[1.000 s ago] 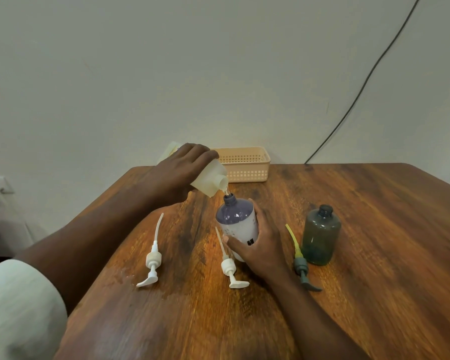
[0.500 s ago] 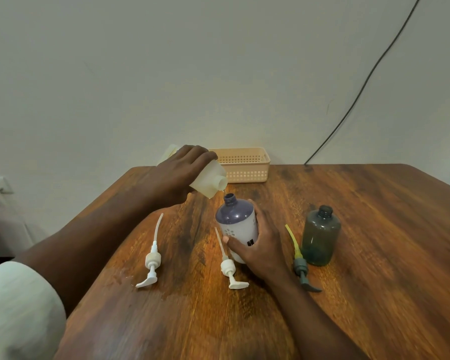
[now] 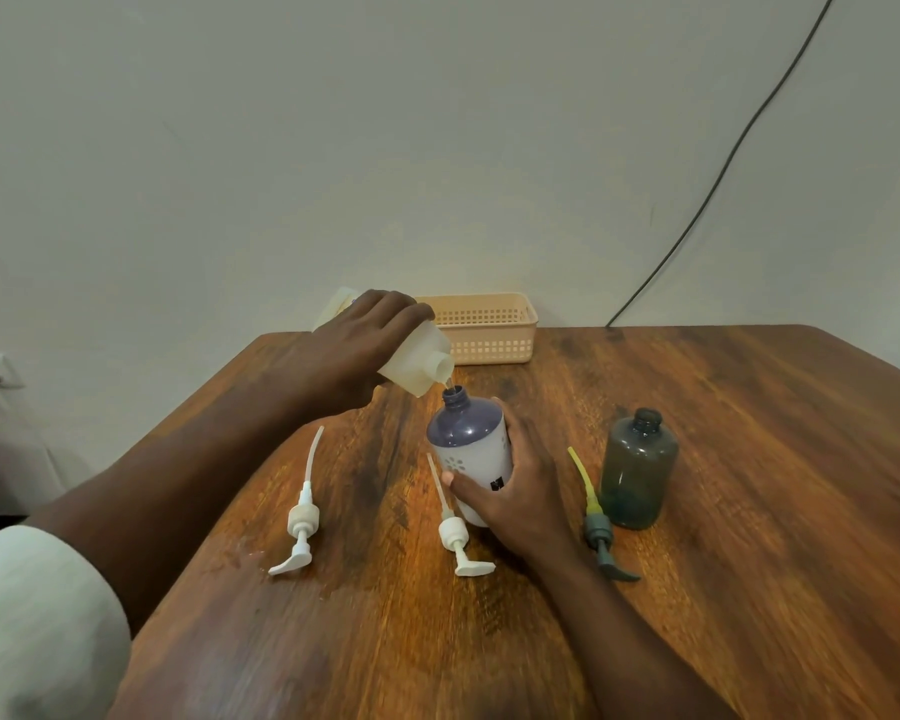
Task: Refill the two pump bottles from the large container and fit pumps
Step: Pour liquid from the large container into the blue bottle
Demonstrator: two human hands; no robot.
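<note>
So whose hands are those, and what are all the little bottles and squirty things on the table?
There is no machine here. A person wears a camera on their head, so you look down at their own two hands. The left hand grips a big pale container, tipped so a thin stream runs from its mouth into the purple and white bottle. The right hand holds that bottle steady on the wooden table. Beside it stands a grey-green bottle with no top on. Three pumps lie flat: two white pumps and a grey pump with a yellow tube. At the back, by the wall, sits a peach basket.
</note>
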